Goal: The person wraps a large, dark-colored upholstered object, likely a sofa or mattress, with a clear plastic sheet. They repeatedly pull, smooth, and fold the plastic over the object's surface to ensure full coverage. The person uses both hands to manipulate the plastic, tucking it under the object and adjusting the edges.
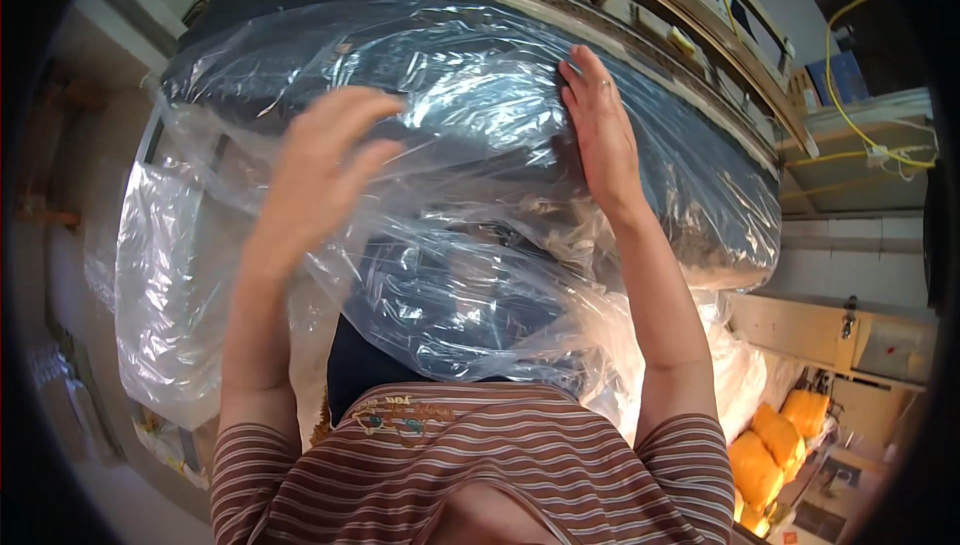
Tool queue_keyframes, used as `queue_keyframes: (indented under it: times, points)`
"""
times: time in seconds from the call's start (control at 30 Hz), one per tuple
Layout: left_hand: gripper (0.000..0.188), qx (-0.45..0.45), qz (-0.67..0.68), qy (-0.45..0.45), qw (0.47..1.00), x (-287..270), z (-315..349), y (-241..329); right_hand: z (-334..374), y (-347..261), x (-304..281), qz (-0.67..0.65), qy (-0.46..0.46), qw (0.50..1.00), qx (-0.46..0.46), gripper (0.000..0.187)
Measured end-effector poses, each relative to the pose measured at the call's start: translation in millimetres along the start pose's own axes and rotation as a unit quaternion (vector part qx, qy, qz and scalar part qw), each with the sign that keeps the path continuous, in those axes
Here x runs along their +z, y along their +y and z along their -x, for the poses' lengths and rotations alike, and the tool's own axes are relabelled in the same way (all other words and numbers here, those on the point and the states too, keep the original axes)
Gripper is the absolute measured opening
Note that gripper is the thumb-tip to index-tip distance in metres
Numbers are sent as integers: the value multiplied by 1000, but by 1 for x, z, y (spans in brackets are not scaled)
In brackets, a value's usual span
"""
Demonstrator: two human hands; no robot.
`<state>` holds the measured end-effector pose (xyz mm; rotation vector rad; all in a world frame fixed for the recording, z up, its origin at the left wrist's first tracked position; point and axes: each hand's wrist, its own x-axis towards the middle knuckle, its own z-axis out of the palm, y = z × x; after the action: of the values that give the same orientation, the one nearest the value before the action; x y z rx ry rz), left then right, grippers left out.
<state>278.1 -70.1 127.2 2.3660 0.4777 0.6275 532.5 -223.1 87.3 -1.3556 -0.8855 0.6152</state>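
A large sheet of clear plastic film [480, 290] lies over a long dark padded block [290, 20] and hangs down toward my body in wrinkled folds. My right hand [603, 135] rests on the film near the block's far edge, its fingers stretched out and a ring on one of them. My left hand [335, 160] is blurred by motion above the film's left part. Its thumb and fingers stand apart, and nothing shows between them. What the block is made of cannot be told through the glare.
Behind the block runs a wooden frame [700, 55] with rails. A yellow cable [832, 75] hangs at the far right. More clear film [165, 275] droops at the left. Orange bundles [770, 450] sit at the lower right, near a pale cabinet [800, 330].
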Motion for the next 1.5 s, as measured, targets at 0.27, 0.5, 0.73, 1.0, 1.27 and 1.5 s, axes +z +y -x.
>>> queue_keyframes:
  times: [0.27,0.5,0.73,1.0,1.27,1.5]
  points:
    - [44,38,-122,98,987,101,-84,6,-1,7,-5,-34,4,999,-18,59]
    - [19,-106,196,155,962,61,-115,-22,3,3,-5,-8,16,999,-27,57]
    - [18,-161,282,245,914,-5,-121,-12,4,0,-1,120,36,990,-64,46]
    - [20,-86,312,233,917,-45,-117,-29,2,0,4,135,20,989,-60,56]
    - [15,-31,292,269,917,-67,-87,-45,-18,-25,-2,306,-142,941,38,47]
    - [9,-93,174,280,939,-62,-18,-96,-1,-48,-59,40,-240,917,317,15]
